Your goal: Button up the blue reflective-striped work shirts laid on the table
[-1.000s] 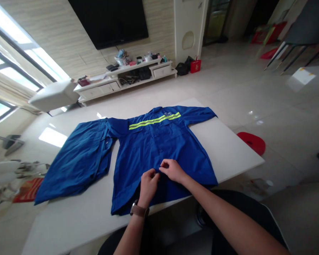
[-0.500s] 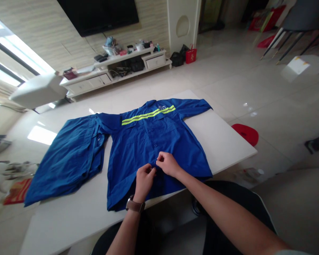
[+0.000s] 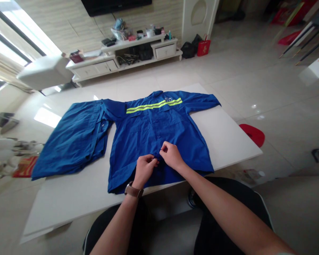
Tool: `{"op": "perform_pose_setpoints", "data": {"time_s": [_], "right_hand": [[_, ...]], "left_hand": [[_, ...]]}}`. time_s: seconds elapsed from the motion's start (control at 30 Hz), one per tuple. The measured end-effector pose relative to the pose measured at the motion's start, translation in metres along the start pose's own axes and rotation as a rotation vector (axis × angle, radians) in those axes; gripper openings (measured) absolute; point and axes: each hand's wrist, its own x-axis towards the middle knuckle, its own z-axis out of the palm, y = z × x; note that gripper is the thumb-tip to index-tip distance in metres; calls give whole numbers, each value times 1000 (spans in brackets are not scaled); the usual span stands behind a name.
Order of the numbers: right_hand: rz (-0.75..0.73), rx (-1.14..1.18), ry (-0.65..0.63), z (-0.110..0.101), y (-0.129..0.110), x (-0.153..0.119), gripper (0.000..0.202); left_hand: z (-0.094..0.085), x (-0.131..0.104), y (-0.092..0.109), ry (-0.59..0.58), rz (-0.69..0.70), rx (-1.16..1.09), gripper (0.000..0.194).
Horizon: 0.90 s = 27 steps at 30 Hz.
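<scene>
A blue work jacket point(image 3: 149, 138) with a yellow-green and grey reflective stripe lies spread front side up, its collar away from me. Both sleeves reach out to the sides. At the lower front opening, my left hand point(image 3: 145, 168) pinches the jacket's edge between thumb and fingers; a watch is on that wrist. Just right of it and slightly higher, my right hand point(image 3: 171, 154) pinches the other side of the front opening. Buttons run up the front above my hands. The fabric right at my fingertips is partly hidden.
The jacket lies on a white table point(image 3: 223, 131). Folded blue trousers point(image 3: 71, 141) hang over its left end. A red stool point(image 3: 252, 134) stands beyond the right edge. Further back are a cluttered white TV cabinet point(image 3: 101, 67) and a red bag point(image 3: 203, 47). My knees are under the near edge.
The camera view has tilted down and shifted, so the room appears higher and further left or right in places. My hands stay at the front opening, drawn slightly closer together.
</scene>
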Motion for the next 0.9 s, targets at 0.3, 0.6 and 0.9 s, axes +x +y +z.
{"op": "perform_pose_setpoints", "data": {"time_s": [0.3,0.6,0.9], "right_hand": [[63,236,-120,3,6,7,10],[-3,261,-93,5,8,8,11],[-72,252,-96,6,8,4,11]], "left_hand": [[1,7,-10,96,-42,-220,25],[3,10,-13,95,-46,-331,27],[5,11,-17,-13,-24,-222,26]]}}
